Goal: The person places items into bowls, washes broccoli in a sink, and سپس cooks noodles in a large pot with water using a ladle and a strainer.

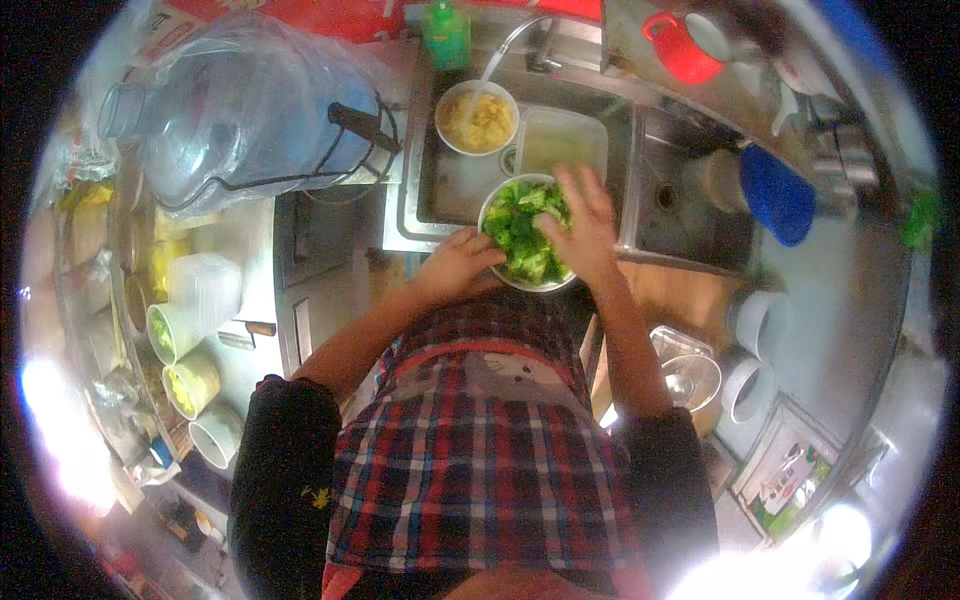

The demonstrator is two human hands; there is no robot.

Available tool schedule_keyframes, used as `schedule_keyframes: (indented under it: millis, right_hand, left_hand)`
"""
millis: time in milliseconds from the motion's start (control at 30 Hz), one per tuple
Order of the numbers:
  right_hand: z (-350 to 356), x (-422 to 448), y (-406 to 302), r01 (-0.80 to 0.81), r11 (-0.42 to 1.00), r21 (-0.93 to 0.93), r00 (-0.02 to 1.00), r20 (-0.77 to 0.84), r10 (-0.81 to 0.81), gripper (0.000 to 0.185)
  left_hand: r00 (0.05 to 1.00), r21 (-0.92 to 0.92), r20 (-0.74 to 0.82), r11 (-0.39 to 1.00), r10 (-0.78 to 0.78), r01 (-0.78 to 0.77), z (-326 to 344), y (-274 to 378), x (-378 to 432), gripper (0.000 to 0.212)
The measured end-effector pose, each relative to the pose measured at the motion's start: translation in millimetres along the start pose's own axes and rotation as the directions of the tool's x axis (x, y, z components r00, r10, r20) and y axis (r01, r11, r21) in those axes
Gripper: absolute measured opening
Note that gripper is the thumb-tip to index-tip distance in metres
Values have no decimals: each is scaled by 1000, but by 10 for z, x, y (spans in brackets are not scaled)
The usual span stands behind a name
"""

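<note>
A round white bowl (535, 286) full of cut broccoli (525, 232) is at the front edge of the sink, close to my apron. My left hand (463, 262) grips the bowl's rim on its left side. Over the right side of the broccoli is my right hand (586, 221), blurred, with thumb and fingers spread and nothing visible in its grasp. Behind, in the left basin, water runs from the faucet (517, 34) into a second white bowl (448, 142) of yellowish food pieces (484, 124). Beside that stands a clear rectangular tub (600, 139).
A large plastic-wrapped water bottle (247, 112) lies on the left counter. A green soap bottle (446, 37) stands behind the sink. The right basin (675, 225) has a blue item (780, 195) at its right side. White tubs (180, 386) line the far left; a wire strainer (691, 382) is at right.
</note>
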State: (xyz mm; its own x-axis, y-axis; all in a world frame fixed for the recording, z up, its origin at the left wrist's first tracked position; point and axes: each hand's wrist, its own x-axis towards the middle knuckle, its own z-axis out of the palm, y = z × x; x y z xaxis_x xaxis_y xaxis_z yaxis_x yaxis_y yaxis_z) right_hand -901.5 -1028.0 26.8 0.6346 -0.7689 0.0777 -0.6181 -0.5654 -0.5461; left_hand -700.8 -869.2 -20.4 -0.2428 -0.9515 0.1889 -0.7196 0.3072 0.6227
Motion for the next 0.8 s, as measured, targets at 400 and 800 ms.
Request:
schedule_keyframes:
  millis: [400, 800]
  right_hand:
    - [384, -18, 147, 379, 921, 83, 878, 282, -387, 50]
    - [389, 634, 858, -54, 626, 778, 896, 314, -314, 49]
  left_hand:
    - [992, 46, 14, 991, -129, 129, 29, 141, 113, 37]
    - [940, -188, -106, 935, -325, 302, -220, 409, 1227, 28]
